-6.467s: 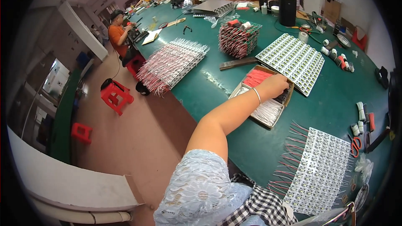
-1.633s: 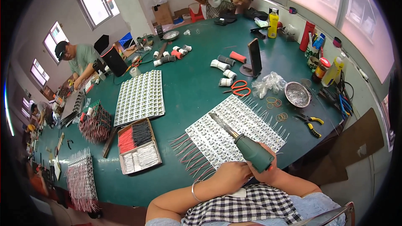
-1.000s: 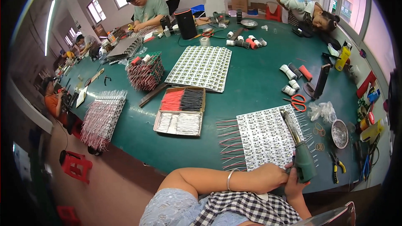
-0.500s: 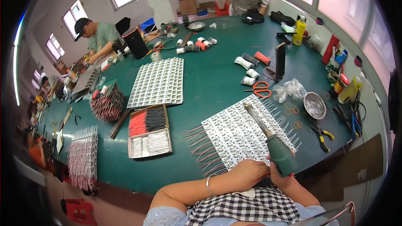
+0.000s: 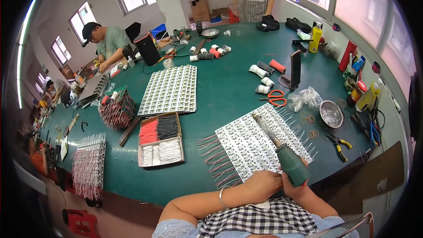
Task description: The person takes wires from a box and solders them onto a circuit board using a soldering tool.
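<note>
A soldering iron (image 5: 291, 164) with a thick green handle slants up and left across a white circuit board panel (image 5: 240, 143). My right hand (image 5: 294, 187) is closed around the lower end of that handle, and the handle hides part of its fingers. Close against it, my left hand (image 5: 263, 185) is curled at the panel's near edge. Its fingertips are pressed together, and whatever they pinch is hidden. Rows of small components cover the panel, and thin red and white wires (image 5: 211, 147) stick out along its left side. More wire ends fringe the right side.
A box of red, black and white wires (image 5: 161, 158) lies left of the panel. Beyond stand stacked panels (image 5: 169, 89). Red-handled scissors (image 5: 276, 99), a metal bowl (image 5: 331, 113) and yellow-black pliers (image 5: 338, 146) lie right. Co-workers stand or sit at the far side (image 5: 253, 0).
The iron's tip has shifted slightly left over the panel. The person at the far end stands more upright. My hands stay almost in place, while the whole view has tilted a little.
</note>
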The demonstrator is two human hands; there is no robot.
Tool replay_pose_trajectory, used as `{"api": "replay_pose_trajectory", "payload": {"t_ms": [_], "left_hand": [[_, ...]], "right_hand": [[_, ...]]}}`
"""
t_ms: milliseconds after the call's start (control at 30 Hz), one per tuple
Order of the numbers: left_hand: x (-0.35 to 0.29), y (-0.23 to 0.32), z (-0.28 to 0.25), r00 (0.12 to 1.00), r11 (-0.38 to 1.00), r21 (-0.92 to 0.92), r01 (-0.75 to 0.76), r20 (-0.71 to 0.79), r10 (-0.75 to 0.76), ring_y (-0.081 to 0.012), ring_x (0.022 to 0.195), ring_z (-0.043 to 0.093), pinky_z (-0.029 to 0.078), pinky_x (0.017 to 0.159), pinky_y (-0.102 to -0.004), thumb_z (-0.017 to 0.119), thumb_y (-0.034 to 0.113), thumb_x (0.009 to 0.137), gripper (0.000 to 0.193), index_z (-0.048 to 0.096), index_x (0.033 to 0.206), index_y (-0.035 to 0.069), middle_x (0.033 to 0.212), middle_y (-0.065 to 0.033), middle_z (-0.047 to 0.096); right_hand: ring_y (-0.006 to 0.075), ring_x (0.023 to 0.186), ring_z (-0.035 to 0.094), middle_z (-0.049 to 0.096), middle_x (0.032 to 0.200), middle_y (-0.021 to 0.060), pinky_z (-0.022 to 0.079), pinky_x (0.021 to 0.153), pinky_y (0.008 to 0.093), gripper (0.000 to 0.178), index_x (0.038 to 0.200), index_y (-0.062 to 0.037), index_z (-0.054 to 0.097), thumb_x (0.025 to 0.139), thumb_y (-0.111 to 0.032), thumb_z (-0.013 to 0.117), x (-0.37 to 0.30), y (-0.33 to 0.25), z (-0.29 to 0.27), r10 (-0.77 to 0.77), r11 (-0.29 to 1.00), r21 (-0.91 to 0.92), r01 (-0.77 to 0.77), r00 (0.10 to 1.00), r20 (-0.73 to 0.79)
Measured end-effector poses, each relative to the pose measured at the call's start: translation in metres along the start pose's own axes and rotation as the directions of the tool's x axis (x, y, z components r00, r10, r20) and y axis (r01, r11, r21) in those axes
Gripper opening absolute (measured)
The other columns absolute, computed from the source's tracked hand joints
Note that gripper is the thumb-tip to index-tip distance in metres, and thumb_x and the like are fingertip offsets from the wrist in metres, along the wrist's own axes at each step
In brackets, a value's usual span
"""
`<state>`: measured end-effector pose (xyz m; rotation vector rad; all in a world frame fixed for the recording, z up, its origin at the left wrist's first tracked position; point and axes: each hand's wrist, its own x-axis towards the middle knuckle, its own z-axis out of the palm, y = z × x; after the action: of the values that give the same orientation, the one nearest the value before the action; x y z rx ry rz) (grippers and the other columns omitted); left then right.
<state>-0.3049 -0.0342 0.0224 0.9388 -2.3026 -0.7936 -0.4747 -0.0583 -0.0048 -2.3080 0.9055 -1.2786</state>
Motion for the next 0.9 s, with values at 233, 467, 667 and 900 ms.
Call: {"api": "replay_pose_trajectory", "payload": {"t_ms": [233,467,667,900], "left_hand": [[0.011,-0.002,0.005,0.998,1.0,0.014,0.012,0.055,-0.012,-0.0319,0.07,0.06,0.049,0.061,-0.0405,0.061,0.011,0.075,0.011,0.06,0.083,0.004,0.076,-0.0128,0.059],[0.011,-0.003,-0.002,0.999,1.0,0.024,-0.004,0.044,0.003,-0.0294,0.072,0.061,0.05,0.061,-0.0394,0.058,0.012,0.077,0.01,0.062,0.086,0.008,0.078,-0.0094,0.061],[-0.008,0.002,0.0,0.999,0.999,0.043,-0.012,0.032,0.01,-0.03,0.07,0.061,0.05,0.059,-0.04,0.063,0.013,0.074,0.013,0.063,0.087,0.008,0.077,-0.0111,0.061],[-0.03,0.01,-0.003,0.999,1.0,-0.007,0.027,0.038,-0.027,-0.0316,0.072,0.061,0.05,0.063,-0.0401,0.063,0.01,0.073,0.014,0.063,0.086,0.007,0.079,-0.0128,0.062]], "right_hand": [[0.0296,0.081,0.061,0.059,0.094,0.0163,0.048,0.073,0.0345,0.031,0.1,0.0056,0.055,0.074,-0.008,0.064,-0.008,0.011,0.005,0.233,0.949,0.233,-0.215,0.971,-0.053],[0.0287,0.082,0.061,0.059,0.093,0.0164,0.048,0.073,0.0343,0.036,0.104,0.0061,0.053,0.073,-0.006,0.065,-0.01,0.013,0.002,0.248,0.943,0.253,-0.214,0.962,-0.11],[0.0281,0.079,0.062,0.06,0.095,0.017,0.049,0.072,0.0344,0.043,0.11,0.0061,0.049,0.072,-0.006,0.068,-0.002,-0.007,0.01,0.142,0.97,0.213,-0.121,0.986,-0.086],[0.0287,0.082,0.062,0.058,0.101,0.0177,0.051,0.071,0.0351,0.043,0.112,0.0076,0.046,0.074,-0.001,0.065,0.0,-0.034,0.013,-0.077,0.997,0.017,0.078,0.996,-0.034]]}}
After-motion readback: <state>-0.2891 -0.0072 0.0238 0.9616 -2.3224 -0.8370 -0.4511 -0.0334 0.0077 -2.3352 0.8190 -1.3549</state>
